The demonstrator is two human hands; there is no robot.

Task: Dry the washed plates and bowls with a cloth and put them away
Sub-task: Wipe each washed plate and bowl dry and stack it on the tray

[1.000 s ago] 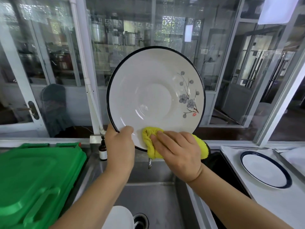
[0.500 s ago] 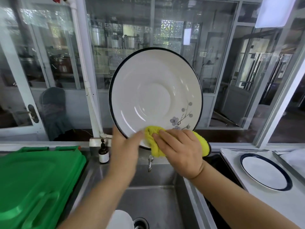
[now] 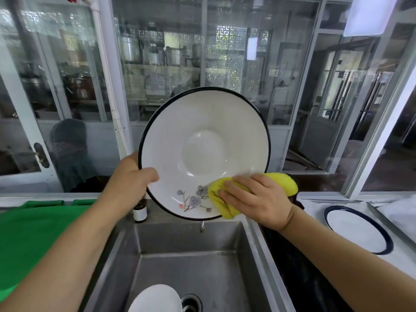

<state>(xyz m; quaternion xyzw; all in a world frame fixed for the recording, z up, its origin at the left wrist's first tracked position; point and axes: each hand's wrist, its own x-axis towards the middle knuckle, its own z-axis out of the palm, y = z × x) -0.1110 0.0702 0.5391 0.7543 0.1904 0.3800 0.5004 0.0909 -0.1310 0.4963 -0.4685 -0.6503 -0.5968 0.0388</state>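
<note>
I hold a large white plate [image 3: 202, 152] with a dark rim and a grey flower pattern upright above the sink, its face towards me. My left hand [image 3: 131, 180] grips its left rim, thumb on the face. My right hand [image 3: 258, 199] holds a yellow cloth [image 3: 225, 199] against the plate's lower right rim; the cloth wraps round the edge. The flower pattern sits at the plate's bottom. A second white plate [image 3: 358, 229] with a dark rim lies flat on the counter at right. A white dish [image 3: 155, 299] sits in the sink at the bottom edge.
The steel sink [image 3: 191, 255] is below the plate, with a drain [image 3: 190, 301] and a tap spout [image 3: 202, 226]. A green plastic lid or crate [image 3: 33, 233] fills the left side. A small brown bottle [image 3: 139, 211] stands behind the sink. Glass windows rise behind.
The plate has turned clockwise, so the flower pattern went from the right side to the bottom. My left hand shifted up the left rim; the cloth hand moved right along the lower rim.
</note>
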